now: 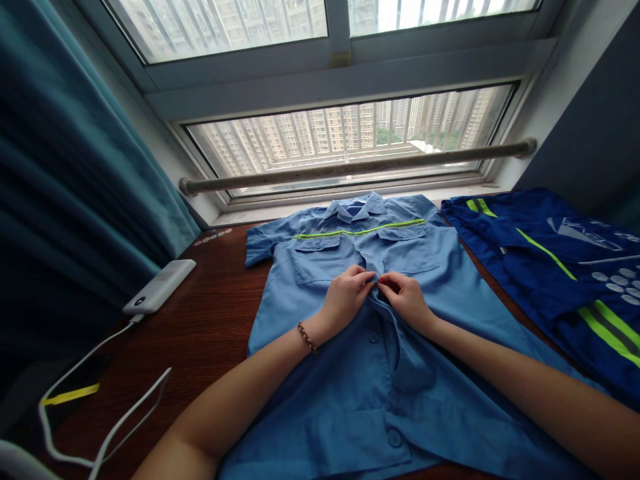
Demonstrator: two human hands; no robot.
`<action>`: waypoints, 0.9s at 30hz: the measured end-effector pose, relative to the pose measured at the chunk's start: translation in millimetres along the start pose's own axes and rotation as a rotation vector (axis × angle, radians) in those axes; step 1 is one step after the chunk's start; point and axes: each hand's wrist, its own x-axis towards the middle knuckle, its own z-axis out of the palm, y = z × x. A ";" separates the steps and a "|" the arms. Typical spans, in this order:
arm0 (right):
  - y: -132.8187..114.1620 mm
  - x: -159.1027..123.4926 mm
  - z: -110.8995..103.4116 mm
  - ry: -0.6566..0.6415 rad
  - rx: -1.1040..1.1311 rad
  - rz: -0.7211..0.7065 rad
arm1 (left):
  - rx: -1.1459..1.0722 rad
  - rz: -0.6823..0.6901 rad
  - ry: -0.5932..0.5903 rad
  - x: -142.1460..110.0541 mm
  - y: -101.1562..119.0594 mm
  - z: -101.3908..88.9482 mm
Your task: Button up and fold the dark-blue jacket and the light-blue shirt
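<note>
A light blue short-sleeved work shirt point(320, 313) with a lime reflective stripe across the chest lies face up on a dark wooden table point(210, 320), collar toward the window. My left hand point(347, 297) and my right hand point(405, 297) meet at the shirt's front placket, just below the chest pockets. Both pinch the fabric edges there, fingers closed around a button spot. Below my hands the front lies partly open, with buttons point(394, 437) showing. A beaded bracelet point(307, 337) is on my left wrist.
A white power bank point(160, 285) lies at the table's left, its white cable point(100, 407) looping toward the near edge. Dark blue garments with lime stripes point(565, 267) are heaped at the right. A teal curtain point(75, 167) hangs at left; a window rail point(350, 167) runs behind.
</note>
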 end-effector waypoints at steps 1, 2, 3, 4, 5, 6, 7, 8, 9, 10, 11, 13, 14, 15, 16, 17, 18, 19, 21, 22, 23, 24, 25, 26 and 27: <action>-0.2 -0.4 -0.1 0.002 -0.040 -0.036 | -0.061 -0.037 -0.039 1.8 -1.7 -0.4; 0.0 -0.6 0.0 0.000 -0.078 -0.074 | -0.138 -0.092 -0.092 3.8 -4.1 -0.5; 0.4 -0.5 0.3 -0.008 -0.113 -0.110 | -0.226 -0.164 -0.151 6.0 -7.1 -0.2; 0.8 0.1 0.6 -0.023 -0.146 -0.142 | -0.317 -0.244 -0.206 8.1 -10.6 0.5; 1.1 1.0 0.6 -0.044 -0.178 -0.166 | -0.401 -0.321 -0.250 9.9 -14.2 1.7; 1.0 2.3 0.2 -0.075 -0.210 -0.182 | -0.468 -0.380 -0.277 11.2 -17.5 3.1; 0.3 3.7 -0.9 -0.119 -0.246 -0.188 | -0.506 -0.411 -0.287 12.0 -20.2 4.3; -1.1 5.0 -3.1 -0.171 -0.289 -0.186 | -0.509 -0.410 -0.283 11.9 -21.9 5.0; -3.4 5.5 -6.7 -0.225 -0.338 -0.175 | -0.479 -0.383 -0.268 10.8 -22.0 4.5; -6.6 4.8 -11.7 -0.275 -0.397 -0.161 | -0.421 -0.337 -0.244 8.3 -20.5 2.5; -10.6 2.3 -18.2 -0.317 -0.466 -0.149 | -0.341 -0.278 -0.213 4.1 -17.2 -1.3; -20.0 -10.4 -35.2 -0.373 -0.621 -0.141 | -0.138 -0.146 -0.155 -10.4 -5.2 -14.5; -25.1 -21.3 -44.8 -0.388 -0.698 -0.146 | -0.032 -0.082 -0.139 -20.9 3.2 -23.1; -30.1 -35.2 -54.5 -0.392 -0.771 -0.155 | 0.070 -0.030 -0.139 -33.6 12.7 -32.3; -35.0 -51.8 -63.6 -0.382 -0.835 -0.163 | 0.161 0.009 -0.150 -48.1 22.9 -41.2; -39.6 -70.4 -71.6 -0.360 -0.884 -0.174 | 0.232 0.037 -0.173 -64.0 33.4 -48.8; -43.8 -90.2 -78.1 -0.330 -0.915 -0.189 | 0.282 0.053 -0.207 -80.6 43.7 -54.4; -47.4 -110.0 -82.7 -0.309 -0.922 -0.214 | 0.306 0.069 -0.259 -97.4 53.1 -57.3; -52.3 -145.4 -86.0 -0.323 -0.858 -0.277 | 0.315 0.059 -0.401 -127.7 68.0 -54.7; -53.5 -159.0 -85.1 -0.344 -0.806 -0.299 | 0.316 0.024 -0.473 -139.9 72.7 -49.8; -53.9 -169.2 -83.2 -0.364 -0.755 -0.305 | 0.315 -0.024 -0.532 -149.3 75.6 -43.6; -53.9 -175.9 -80.8 -0.377 -0.712 -0.296 | 0.312 -0.075 -0.569 -155.9 76.8 -37.2; -53.7 -179.1 -78.7 -0.387 -0.676 -0.277 | 0.297 -0.113 -0.586 -159.7 76.8 -31.6; -53.6 -179.7 -77.4 -0.397 -0.647 -0.258 | 0.268 -0.134 -0.589 -161.0 76.1 -27.8; -54.1 -178.4 -77.5 -0.413 -0.622 -0.243 | 0.227 -0.138 -0.583 -160.5 75.3 -26.5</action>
